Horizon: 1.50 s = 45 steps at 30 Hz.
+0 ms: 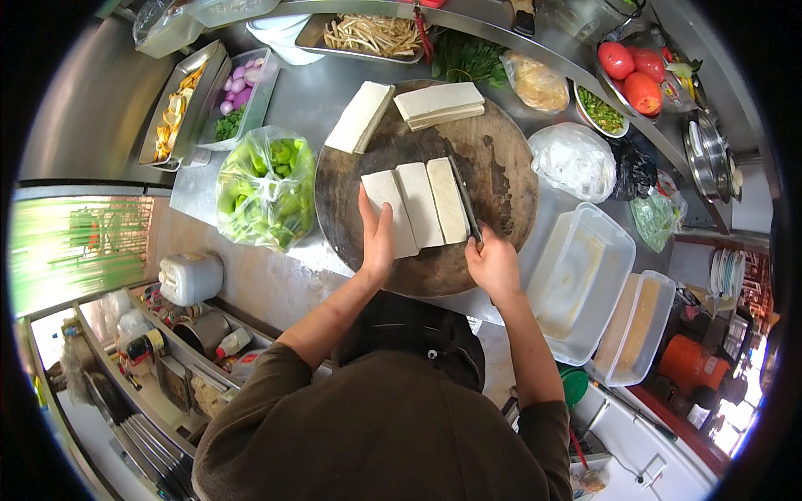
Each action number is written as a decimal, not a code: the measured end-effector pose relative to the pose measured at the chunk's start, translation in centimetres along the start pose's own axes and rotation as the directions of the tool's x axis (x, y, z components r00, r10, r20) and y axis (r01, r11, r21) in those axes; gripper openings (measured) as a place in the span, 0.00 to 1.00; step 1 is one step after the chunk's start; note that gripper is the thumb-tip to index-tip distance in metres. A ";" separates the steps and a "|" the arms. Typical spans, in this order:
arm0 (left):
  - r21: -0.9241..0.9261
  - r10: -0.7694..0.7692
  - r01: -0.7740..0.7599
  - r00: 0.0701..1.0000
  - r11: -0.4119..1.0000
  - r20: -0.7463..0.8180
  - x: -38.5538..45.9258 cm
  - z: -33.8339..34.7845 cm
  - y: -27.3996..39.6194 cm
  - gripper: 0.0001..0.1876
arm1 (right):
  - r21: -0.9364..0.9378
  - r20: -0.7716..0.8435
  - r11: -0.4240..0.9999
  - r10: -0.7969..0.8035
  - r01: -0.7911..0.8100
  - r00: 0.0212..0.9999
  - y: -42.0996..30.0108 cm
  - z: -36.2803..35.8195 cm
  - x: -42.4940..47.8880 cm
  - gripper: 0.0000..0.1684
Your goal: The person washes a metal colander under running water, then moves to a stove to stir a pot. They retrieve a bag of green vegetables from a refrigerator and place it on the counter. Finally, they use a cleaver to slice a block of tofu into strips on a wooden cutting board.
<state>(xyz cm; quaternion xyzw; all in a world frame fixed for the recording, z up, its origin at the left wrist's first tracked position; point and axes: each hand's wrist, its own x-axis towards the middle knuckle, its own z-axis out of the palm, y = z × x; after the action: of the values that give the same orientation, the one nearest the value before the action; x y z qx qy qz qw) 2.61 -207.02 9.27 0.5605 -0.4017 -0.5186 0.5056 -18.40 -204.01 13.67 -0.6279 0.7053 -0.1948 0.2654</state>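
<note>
Three pale slabs of what looks like firm tofu (421, 205) lie side by side on a round wooden chopping block (501, 156). My left hand (377, 241) rests flat against the leftmost slab, fingers along its outer edge and thumb on top. In my right hand (493, 260) is a kitchen knife (465, 199), its handle mostly hidden by the fingers. The blade appears almost edge-on, upright along the right side of the rightmost slab. Farther back on the block sit two stacks of similar slabs, a left stack (360, 117) and a right stack (440, 104).
Left of the block stands a bag of green peppers (266, 188); behind it, a tub of shallots (241, 87). Plastic tubs (579, 282) line the right side near a white plastic bag (573, 161). A steel shelf edge (564, 53) crosses the back, with tomatoes (633, 72) above.
</note>
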 end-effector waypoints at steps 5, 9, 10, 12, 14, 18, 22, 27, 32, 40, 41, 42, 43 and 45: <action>-0.087 -0.025 0.018 0.997 0.996 -0.071 -1.8 2.4 0.0 0.35 | 0.073 0.083 0.996 -0.048 0.042 0.995 1.1 -1.2 0.9 0.19; -0.104 0.009 -0.022 0.993 0.994 -0.119 -2.9 3.8 -0.3 0.35 | 0.000 0.062 0.988 -0.151 0.151 0.987 2.2 -1.4 1.3 0.19; 0.001 -0.007 0.008 0.992 1.000 -0.129 -2.6 3.5 -1.1 0.35 | -0.002 0.070 0.988 -0.151 0.151 0.986 2.4 -1.5 1.3 0.19; 0.250 0.052 -0.009 0.985 0.968 -0.167 -2.7 3.4 -1.7 0.37 | -0.023 0.103 0.993 -0.116 0.119 0.988 2.3 -1.7 1.3 0.19; 0.356 0.076 -0.014 0.984 0.935 -0.161 -2.4 3.0 -1.9 0.40 | -0.031 0.120 0.996 -0.078 0.082 0.990 1.6 -2.0 1.1 0.19; 0.550 0.341 -0.214 0.930 0.807 -0.139 -2.1 1.0 -1.6 0.41 | -0.095 0.061 0.995 -0.021 0.027 0.998 1.5 -1.9 0.7 0.18; 0.526 0.624 -0.715 0.682 0.460 0.382 0.8 1.5 4.6 0.23 | -0.166 0.034 0.986 0.019 -0.013 0.999 0.9 -1.6 0.8 0.15; 0.383 0.386 -0.868 0.486 0.316 0.784 5.2 3.6 4.0 0.12 | -0.193 0.068 0.979 0.081 -0.067 0.994 0.3 -1.8 1.0 0.17; 0.355 0.389 -0.869 0.477 0.345 0.788 5.7 3.2 2.8 0.11 | -0.221 -0.144 0.975 0.004 -0.036 0.990 -1.4 -2.5 -0.4 0.14; 0.377 0.363 -0.832 0.527 0.408 0.768 6.0 3.3 3.4 0.12 | -0.273 -0.062 0.962 -0.021 0.004 0.998 -4.0 -4.7 -1.5 0.13; 0.380 0.363 -0.831 0.528 0.406 0.767 6.1 3.3 3.4 0.12 | -0.276 -0.052 0.961 -0.014 0.000 0.999 -4.3 -4.8 -1.5 0.13; 0.380 0.364 -0.831 0.528 0.406 0.767 6.2 3.4 3.3 0.12 | -0.281 -0.044 0.960 -0.005 -0.008 0.999 -4.4 -4.9 -1.5 0.14; 0.380 0.365 -0.831 0.529 0.406 0.767 6.2 3.4 3.3 0.12 | -0.285 -0.035 0.958 0.005 -0.015 0.999 -4.4 -4.9 -1.5 0.14; 0.383 0.365 -0.828 0.533 0.409 0.763 6.3 3.4 3.3 0.12 | -0.291 -0.015 0.956 0.025 -0.029 1.000 -4.5 -4.8 -1.3 0.14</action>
<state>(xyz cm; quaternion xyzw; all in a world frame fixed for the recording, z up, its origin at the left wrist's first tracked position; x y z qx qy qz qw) 0.38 -214.26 11.53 0.3290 -0.8805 -0.2255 0.2562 -17.79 -203.56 20.32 -0.6493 0.7362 -0.0887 0.1687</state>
